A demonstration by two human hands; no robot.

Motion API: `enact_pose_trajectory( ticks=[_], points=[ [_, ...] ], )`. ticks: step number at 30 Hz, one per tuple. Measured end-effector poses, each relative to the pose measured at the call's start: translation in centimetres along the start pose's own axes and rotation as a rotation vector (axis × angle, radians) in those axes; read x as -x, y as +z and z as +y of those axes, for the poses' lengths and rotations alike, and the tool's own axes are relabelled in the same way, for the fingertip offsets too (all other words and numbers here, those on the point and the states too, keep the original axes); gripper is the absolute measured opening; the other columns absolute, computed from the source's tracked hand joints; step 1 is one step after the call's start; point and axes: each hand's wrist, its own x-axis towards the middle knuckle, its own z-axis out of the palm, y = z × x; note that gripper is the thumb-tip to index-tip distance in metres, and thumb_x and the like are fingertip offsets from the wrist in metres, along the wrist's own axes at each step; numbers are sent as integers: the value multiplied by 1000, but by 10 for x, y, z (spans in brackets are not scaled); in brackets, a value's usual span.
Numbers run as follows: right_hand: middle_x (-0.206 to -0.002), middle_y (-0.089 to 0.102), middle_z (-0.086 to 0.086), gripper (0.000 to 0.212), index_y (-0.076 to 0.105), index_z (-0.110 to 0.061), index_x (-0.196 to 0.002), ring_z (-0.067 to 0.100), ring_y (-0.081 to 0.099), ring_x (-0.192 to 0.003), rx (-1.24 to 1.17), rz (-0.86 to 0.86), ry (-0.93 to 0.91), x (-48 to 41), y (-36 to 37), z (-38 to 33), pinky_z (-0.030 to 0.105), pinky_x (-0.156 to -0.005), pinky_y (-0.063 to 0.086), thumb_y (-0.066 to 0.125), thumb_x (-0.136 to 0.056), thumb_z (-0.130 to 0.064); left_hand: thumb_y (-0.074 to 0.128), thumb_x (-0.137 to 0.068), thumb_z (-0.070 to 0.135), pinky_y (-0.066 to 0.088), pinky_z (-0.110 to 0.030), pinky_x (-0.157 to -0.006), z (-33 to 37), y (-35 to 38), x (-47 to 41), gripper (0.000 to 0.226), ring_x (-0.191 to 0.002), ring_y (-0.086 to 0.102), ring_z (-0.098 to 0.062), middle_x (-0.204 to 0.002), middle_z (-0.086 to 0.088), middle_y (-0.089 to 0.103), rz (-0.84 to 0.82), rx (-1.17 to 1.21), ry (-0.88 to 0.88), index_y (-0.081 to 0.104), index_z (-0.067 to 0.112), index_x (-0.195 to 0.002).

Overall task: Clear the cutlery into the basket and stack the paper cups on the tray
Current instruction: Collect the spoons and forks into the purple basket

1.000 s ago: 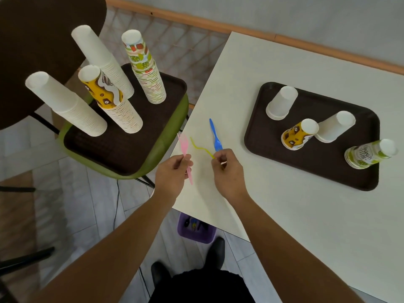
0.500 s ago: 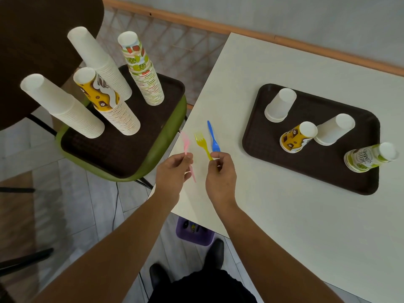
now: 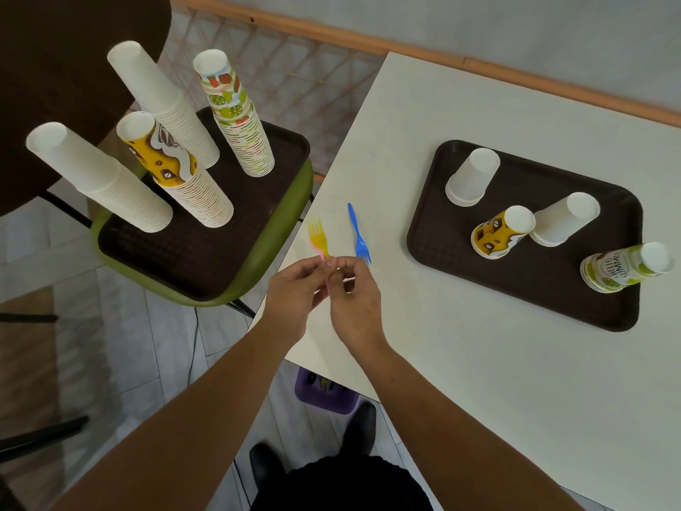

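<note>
Forks in yellow (image 3: 319,236) and pink (image 3: 321,254) are pinched together between left hand (image 3: 294,291) and right hand (image 3: 353,295) at the table's (image 3: 460,381) near-left corner, tines pointing away; the blue fork (image 3: 359,236) is lying just beyond the right fingertips, the purple basket (image 3: 326,394) below that edge.

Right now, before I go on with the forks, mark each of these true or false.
1. The blue fork lies on the table, outside either hand. True.
2. The yellow fork lies flat on the table. False: it is held up where the left hand and right hand meet, over a pink fork.
3. The tray on the table carries four cup stacks, all upside down. True.
4. The purple basket sits on the table. False: it is on the floor under the table's edge.
</note>
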Motion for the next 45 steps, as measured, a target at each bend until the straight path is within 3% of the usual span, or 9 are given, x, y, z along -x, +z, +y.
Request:
enact_pose_trajectory(
  ticks=[7, 11, 15, 22, 27, 31, 34, 40, 45],
  points=[
    [-104, 60, -4, 24, 74, -17, -104, 5, 60, -94, 369, -28, -122, -58, -22, 2, 6, -84, 39, 54, -97, -7, 77, -89, 20, 60, -36, -89, -2, -6, -9, 15, -95, 75, -17, -101, -5, 79, 127, 20, -38, 79, 13, -102],
    [-122, 46, 8, 52, 63, -23, -129, 26, 55, -103, 888, -187, -260, -113, -31, -2, 31, -90, 55, 60, -87, 8, 78, -89, 20, 61, -40, -89, -2, -10, -10, 16, -99, 75, -22, -99, -5, 79, 131, -32, -41, 79, 12, -102],
    [-136, 34, 11, 69, 52, -30, -141, 32, 42, -115, 1381, -407, -467, -140, -33, -19, 39, -88, 53, 70, -83, 3, 78, -88, 18, 62, -32, -77, -2, -10, -6, 15, -97, 76, -23, -97, -6, 79, 124, -17, -49, 79, 11, -101],
    [-129, 39, 10, 36, 61, -20, -115, 28, 45, -107, 1688, -533, -664, -154, -43, -23, 35, -75, 39, 64, -84, -1, 77, -88, 20, 62, -33, -78, 0, -19, -3, 17, -96, 76, -24, -97, -6, 79, 106, -35, -83, 79, 11, -103],
    [-116, 46, 7, 18, 66, -18, -104, 26, 46, -99, 1581, -499, -685, -160, -44, -13, 34, -70, 40, 63, -90, -6, 77, -88, 20, 62, -32, -76, 1, -30, 0, 15, -92, 76, -21, -97, -5, 80, 115, -19, -102, 78, 13, -102],
    [-108, 55, 4, 12, 71, -17, -106, 21, 48, -97, 1248, -376, -554, -152, -41, -12, 34, -79, 50, 67, -94, -17, 78, -87, 19, 61, -30, -74, 1, -37, 3, 15, -89, 75, -19, -98, -8, 79, 110, 31, -111, 79, 13, -101],
    [-101, 63, 2, 12, 71, -15, -105, 20, 53, -94, 1001, -239, -453, -132, -34, -16, 26, -76, 42, 67, -95, -19, 78, -87, 20, 61, -34, -79, 0, -41, 6, 21, -92, 74, -20, -100, -7, 79, 86, 26, -104, 78, 11, -106],
    [-70, 60, -16, 10, 70, -19, -86, -1, 55, -60, 508, -30, -259, -54, -22, -20, 8, -60, 36, 78, -86, -24, 78, -88, 14, 61, -30, -71, 4, -53, 22, 23, -84, 71, -22, -96, -11, 78, 46, 90, -74, 77, 5, -109],
    [-75, 68, -10, 9, 72, -21, -85, 10, 60, -66, 289, 17, -120, 27, -3, -17, 27, -67, 53, 76, -89, -29, 77, -88, 15, 63, -32, -75, 0, -75, 49, 24, -85, 73, -19, -99, -11, 79, -39, 43, -65, 77, 6, -110]
  ],
)
